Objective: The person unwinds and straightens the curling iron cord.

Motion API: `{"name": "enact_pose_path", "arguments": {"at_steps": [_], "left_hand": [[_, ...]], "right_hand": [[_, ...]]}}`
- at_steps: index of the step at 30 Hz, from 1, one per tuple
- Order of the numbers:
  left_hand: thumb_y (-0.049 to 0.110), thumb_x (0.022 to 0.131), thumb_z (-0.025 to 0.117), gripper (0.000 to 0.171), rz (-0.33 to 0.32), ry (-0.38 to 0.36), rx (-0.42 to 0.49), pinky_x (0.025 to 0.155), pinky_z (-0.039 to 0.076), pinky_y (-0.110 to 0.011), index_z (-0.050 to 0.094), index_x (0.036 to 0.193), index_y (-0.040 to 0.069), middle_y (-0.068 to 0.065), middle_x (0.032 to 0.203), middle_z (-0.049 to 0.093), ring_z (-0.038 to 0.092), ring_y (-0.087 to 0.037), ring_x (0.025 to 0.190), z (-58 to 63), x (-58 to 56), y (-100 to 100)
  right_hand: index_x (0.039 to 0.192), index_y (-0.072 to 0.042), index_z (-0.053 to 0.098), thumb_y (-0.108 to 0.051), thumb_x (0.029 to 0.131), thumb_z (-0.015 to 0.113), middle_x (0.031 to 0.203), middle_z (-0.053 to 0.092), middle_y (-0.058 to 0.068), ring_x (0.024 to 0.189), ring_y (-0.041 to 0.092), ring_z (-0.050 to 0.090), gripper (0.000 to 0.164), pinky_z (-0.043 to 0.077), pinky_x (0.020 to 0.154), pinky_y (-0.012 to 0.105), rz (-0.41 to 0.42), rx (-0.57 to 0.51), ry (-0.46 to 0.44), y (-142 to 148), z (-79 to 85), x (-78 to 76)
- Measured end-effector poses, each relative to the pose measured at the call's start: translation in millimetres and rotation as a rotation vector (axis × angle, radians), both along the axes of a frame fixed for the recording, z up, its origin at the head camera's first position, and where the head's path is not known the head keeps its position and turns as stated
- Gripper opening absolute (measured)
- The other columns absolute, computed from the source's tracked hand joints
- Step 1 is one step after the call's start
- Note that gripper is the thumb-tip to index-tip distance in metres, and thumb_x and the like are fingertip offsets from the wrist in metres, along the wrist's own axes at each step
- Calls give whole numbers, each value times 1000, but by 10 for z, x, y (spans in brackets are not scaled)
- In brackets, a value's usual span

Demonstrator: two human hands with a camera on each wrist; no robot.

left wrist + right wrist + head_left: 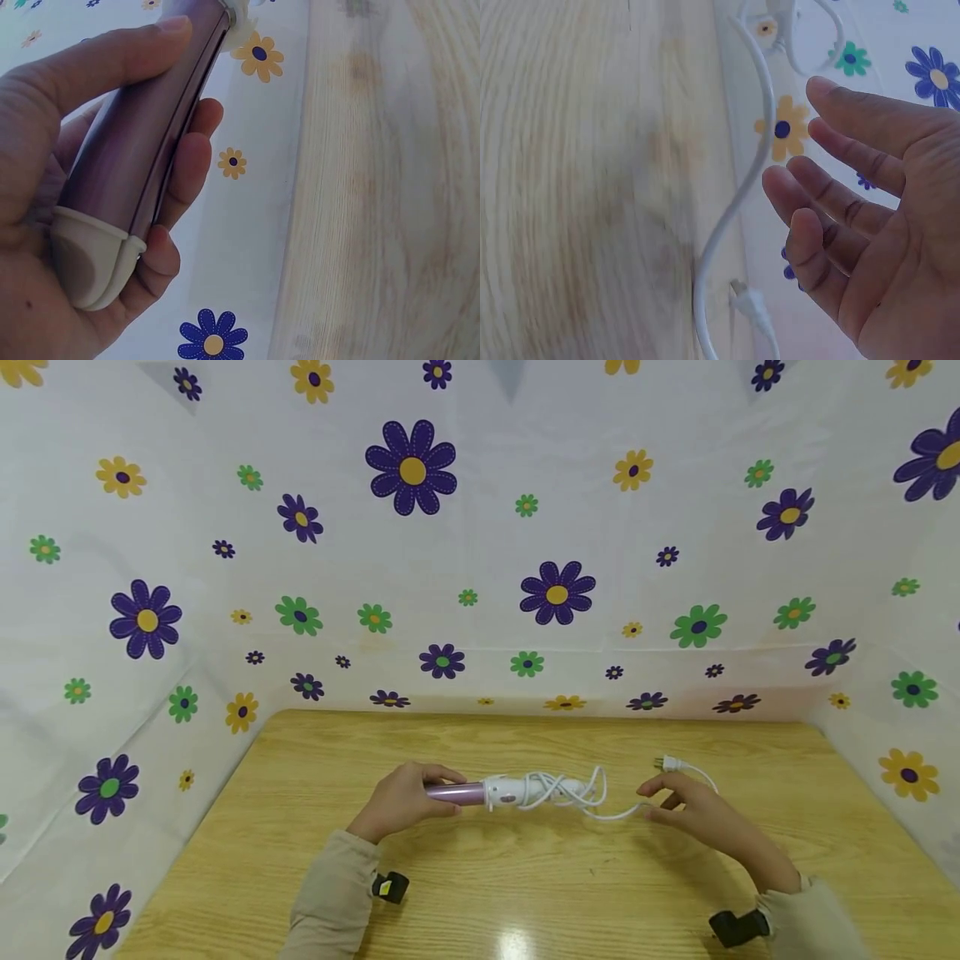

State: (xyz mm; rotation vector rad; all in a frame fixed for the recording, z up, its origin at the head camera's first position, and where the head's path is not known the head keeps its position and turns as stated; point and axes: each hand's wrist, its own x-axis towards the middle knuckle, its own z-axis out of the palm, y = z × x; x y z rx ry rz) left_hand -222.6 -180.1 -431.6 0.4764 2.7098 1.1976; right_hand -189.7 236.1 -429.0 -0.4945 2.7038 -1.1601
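- Flower-printed cloth [480, 527] covers the far wall and both sides around your wooden table [480, 868], with light catching on its near edge.
- Your curling iron [498, 786] is near the middle of the tabletop, its long axis running left to right: purple barrel [467, 793] to the left, white handle to the right. Whether it rests on the wood, you cannot tell.
- Your left hand [408, 797] grips the barrel, thumb along one side and fingers curled round the other; the left wrist view shows the cream tip [86, 259] against your palm.
- White cord [617, 817] crosses and loops over the handle, then trails right toward your other hand.
- Your right hand [697, 810] is right of the handle and is the nearer one to the loose cord. Its fingers are apart and softly bent, pinching nothing; in the right wrist view the cord passes just beside the fingertips, with a gap showing.
- Beyond that hand, on its far side, the plug [671, 763] lies with its prongs facing left.
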Motion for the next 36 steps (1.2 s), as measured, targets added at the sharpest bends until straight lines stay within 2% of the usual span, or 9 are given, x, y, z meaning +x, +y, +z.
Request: {"name": "enact_pose_path", "arguments": {"at_steps": [7,12,18,23,29,36], "left_hand": [[26,73,84,34,-6,6,-1,71,45,-32,74,105,25,-2,96,72,60,-15,80,11,-8,17],[26,73,84,34,-10,9,0,71,45,-32,74,105,24,-2,97,72,60,-15,81,31,-8,27],[26,73,84,34,-11,-6,-4,70,45,-31,74,105,24,-2,96,72,61,-15,81,21,0,20],[27,73,84,34,-11,-3,2,70,46,-32,74,105,25,-2,96,71,60,-16,81,3,-4,10],[26,73,84,33,-20,0,-1,70,45,-32,74,105,25,-2,95,71,60,-15,80,8,-3,17],[26,74,83,33,-50,-12,6,70,46,-32,74,105,25,-3,99,71,61,-15,82,1,9,32]], "right_hand": [[108,-1,64,-17,86,72,110,61,16,80,0,55,29,48,64,23,46,34,98,-151,-93,-45],[106,-5,67,-19,85,72,102,61,6,78,1,49,26,44,63,22,55,134,113,-231,-138,-74],[96,-12,69,-24,83,75,90,59,-6,74,2,49,18,41,60,22,20,269,223,-298,-175,-51],[91,-17,69,-30,82,75,87,58,-11,72,0,49,17,39,58,21,-6,324,302,-306,-187,-35],[86,-20,67,-36,82,74,84,58,-10,71,4,54,18,41,56,21,-96,392,372,-345,-181,-33],[86,-12,66,-30,82,75,81,61,1,65,11,55,20,41,53,26,-231,393,402,-397,-175,-130]]}}
